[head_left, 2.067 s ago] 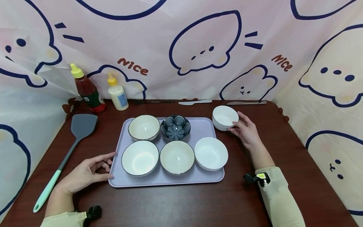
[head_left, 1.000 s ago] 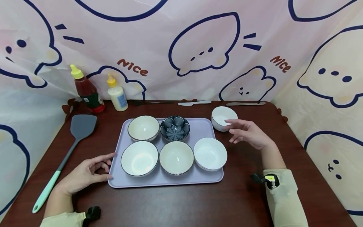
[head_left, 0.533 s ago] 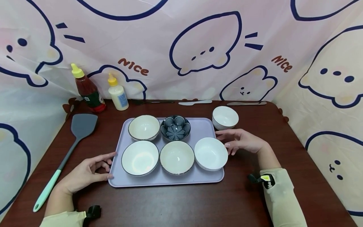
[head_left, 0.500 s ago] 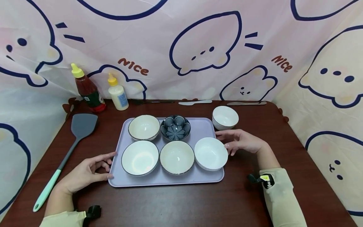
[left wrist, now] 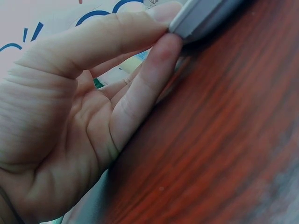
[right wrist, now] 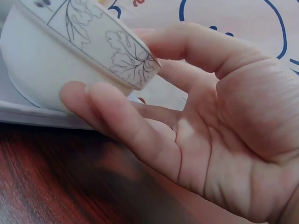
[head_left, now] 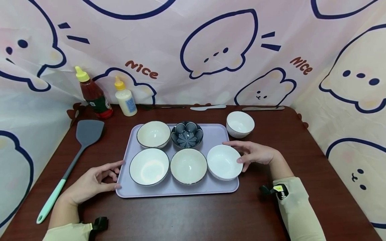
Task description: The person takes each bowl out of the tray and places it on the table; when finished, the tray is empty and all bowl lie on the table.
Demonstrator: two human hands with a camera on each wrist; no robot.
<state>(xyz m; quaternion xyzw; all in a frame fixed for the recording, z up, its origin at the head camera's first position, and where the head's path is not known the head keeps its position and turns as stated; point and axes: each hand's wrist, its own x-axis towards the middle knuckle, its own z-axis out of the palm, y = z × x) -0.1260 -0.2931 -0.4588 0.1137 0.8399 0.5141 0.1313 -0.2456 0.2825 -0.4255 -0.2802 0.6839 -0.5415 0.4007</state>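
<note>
In the head view, a lavender tray (head_left: 215,134) bears several bowls. My left hand (head_left: 93,182) pinches the tray's left edge between thumb and finger, seen close up in the left wrist view. At the tray's front right corner, my right hand (head_left: 254,153) grips a plain white bowl (head_left: 224,162), thumb at the rim and fingers along its outer side. The right wrist view shows a grey leaf pattern on that bowl's outside. Beside it stand cream bowls with dark rims (head_left: 188,166) and a dark blue fluted bowl (head_left: 187,135).
Another white bowl (head_left: 240,124) stands on the table behind the tray's right end. A grey spatula (head_left: 81,144) with a mint handle lies at left. A red sauce bottle (head_left: 95,98) and a cream squeeze bottle (head_left: 126,100) stand at the back, near knives (head_left: 208,107).
My right hand has let go of the white bowl at the back right, come nearer, and taken hold of the white bowl on the tray. The left hand stays at the tray edge.
</note>
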